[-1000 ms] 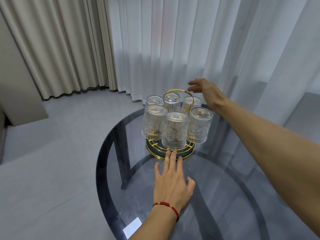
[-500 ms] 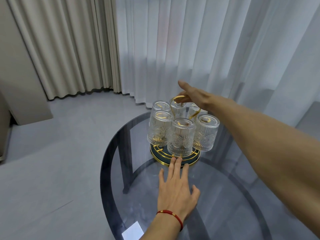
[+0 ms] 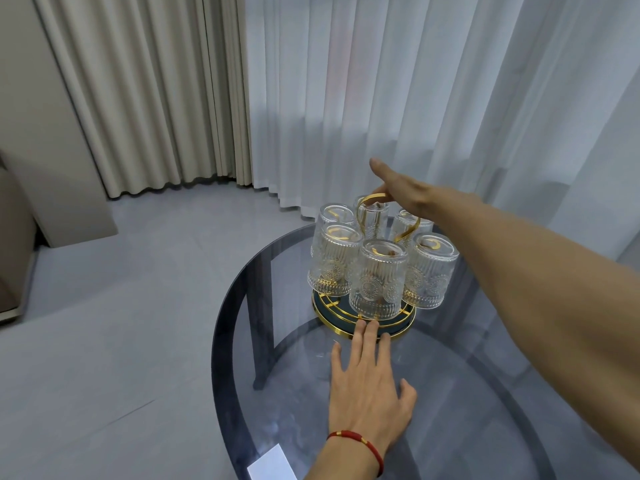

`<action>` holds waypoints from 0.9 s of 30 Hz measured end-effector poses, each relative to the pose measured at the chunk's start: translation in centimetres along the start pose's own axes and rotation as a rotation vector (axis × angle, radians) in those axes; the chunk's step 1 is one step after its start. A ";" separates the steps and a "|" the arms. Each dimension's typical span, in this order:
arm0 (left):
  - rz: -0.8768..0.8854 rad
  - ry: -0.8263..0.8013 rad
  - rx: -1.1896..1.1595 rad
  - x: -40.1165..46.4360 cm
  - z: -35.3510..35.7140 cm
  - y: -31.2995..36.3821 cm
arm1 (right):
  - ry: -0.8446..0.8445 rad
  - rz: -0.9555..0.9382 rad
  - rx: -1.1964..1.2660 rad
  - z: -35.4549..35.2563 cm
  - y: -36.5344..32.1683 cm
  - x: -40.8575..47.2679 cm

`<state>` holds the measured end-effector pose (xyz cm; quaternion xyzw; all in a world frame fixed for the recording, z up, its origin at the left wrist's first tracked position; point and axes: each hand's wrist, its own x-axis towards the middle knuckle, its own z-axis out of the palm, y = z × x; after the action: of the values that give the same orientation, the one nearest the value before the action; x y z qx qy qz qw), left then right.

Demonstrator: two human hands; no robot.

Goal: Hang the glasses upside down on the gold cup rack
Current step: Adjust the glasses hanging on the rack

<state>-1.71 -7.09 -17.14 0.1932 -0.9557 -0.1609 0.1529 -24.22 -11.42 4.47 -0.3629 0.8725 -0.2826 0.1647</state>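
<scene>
- The gold cup rack [image 3: 363, 315] stands on the round smoked-glass worktop [image 3: 485, 393], just ahead of the left hand's fingertips and below the right hand.
- It carries the glasses [image 3: 379, 275], all mouth-down on its prongs above a dark round base with a gold rim.
- I count six glasses: three toward the left hand, three farther off under the right hand. All are clear, ribbed, and embossed with a round pattern.
- One rack, one looped gold handle [image 3: 372, 202] rising from its centre between the far glasses.
- The left hand [image 3: 367, 389] lies flat on the worktop, palm down, fingers spread and straight. Its two longest fingers touch the rack's gold rim right under the nearest glass. It grips nothing.
- A red cord bracelet [image 3: 360, 441] circles the left wrist.
- The right hand [image 3: 405, 192] reaches in from the right with the arm stretched long. Its thumb points out and away, and its fingers curl down around the top of the handle loop; they are partly hidden behind the glass, but it looks like a light hold on the handle.
- White sheer curtains [image 3: 415, 98] hang beyond the right hand.
</scene>
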 end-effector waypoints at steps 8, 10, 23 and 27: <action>0.002 0.026 -0.005 -0.2 -0.1 0.2 | 0.011 0.023 -0.013 0.2 0.0 0.2; 0.002 0.021 0.001 -0.1 -0.1 0.1 | 0.027 0.018 -0.004 0.3 0.1 0.2; 0.013 0.031 0.022 -0.2 -0.2 0.1 | 0.062 -0.235 0.095 -0.3 -1.2 -1.6; 0.009 0.038 0.016 -0.2 -0.2 0.2 | 0.045 -0.377 -0.004 0.7 -3.1 -2.7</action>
<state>-1.47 -6.90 -16.94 0.1929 -0.9547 -0.1489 0.1705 -20.37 -11.52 6.05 -0.5139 0.7931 -0.3148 0.0887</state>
